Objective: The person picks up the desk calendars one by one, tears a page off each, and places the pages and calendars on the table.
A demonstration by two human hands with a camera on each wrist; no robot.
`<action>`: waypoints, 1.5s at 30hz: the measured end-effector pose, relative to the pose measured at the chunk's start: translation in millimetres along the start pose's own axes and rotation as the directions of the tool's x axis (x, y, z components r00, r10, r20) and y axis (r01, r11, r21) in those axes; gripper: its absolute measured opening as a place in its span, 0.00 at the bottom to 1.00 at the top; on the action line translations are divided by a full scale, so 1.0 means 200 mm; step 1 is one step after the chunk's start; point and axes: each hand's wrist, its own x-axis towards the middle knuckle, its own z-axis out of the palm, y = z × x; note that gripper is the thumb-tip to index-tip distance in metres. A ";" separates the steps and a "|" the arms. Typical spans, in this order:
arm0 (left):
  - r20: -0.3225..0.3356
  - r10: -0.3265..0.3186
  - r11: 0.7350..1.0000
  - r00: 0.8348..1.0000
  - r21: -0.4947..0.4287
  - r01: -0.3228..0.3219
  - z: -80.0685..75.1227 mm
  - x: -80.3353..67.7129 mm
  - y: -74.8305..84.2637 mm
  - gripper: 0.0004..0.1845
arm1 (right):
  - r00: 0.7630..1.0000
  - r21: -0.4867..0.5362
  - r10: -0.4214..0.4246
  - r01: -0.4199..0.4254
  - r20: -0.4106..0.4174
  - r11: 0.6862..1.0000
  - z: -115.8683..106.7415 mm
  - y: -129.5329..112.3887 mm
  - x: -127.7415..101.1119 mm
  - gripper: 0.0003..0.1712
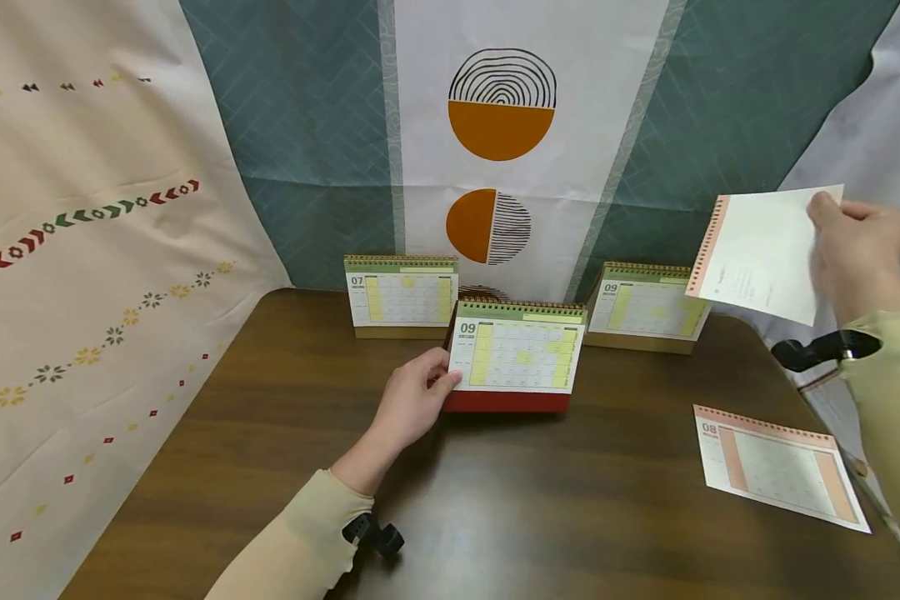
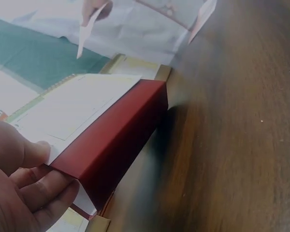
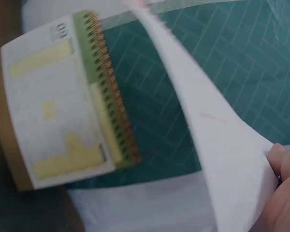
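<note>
A desk calendar with a red base (image 1: 516,358) (image 2: 111,140), open at 09, stands mid-table. My left hand (image 1: 412,400) (image 2: 19,183) grips its left edge, thumb on the page. My right hand (image 1: 858,250) (image 3: 282,193) pinches a torn-off calendar page (image 1: 757,254) (image 3: 217,159) in the air at the right, above the table. Another loose page marked 08 (image 1: 780,467) lies flat on the table near the right edge.
Two more desk calendars stand at the back: one at 07 (image 1: 401,296), one at 09 (image 1: 648,307) (image 3: 58,106). The dark wooden table (image 1: 495,508) is backed by patterned cloth hangings (image 1: 495,125). A black wrist strap (image 1: 821,348) shows on my right sleeve.
</note>
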 end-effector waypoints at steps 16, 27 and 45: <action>0.015 -0.017 1.000 1.000 -0.008 0.017 -0.01 0.01 0.00 0.03 | 0.872 -0.470 -0.384 0.487 0.302 0.736 -0.17 0.24 -0.03 0.48; 0.024 -0.029 0.999 0.999 -0.013 0.030 -0.02 0.01 0.02 0.03 | 0.391 -0.509 -0.800 0.851 0.455 0.126 -0.19 0.40 -0.17 0.23; 0.035 -0.054 0.998 0.998 -0.036 0.056 -0.01 0.01 0.00 0.04 | -0.106 -0.226 -0.798 0.929 0.594 -0.292 -0.13 0.81 -0.32 0.44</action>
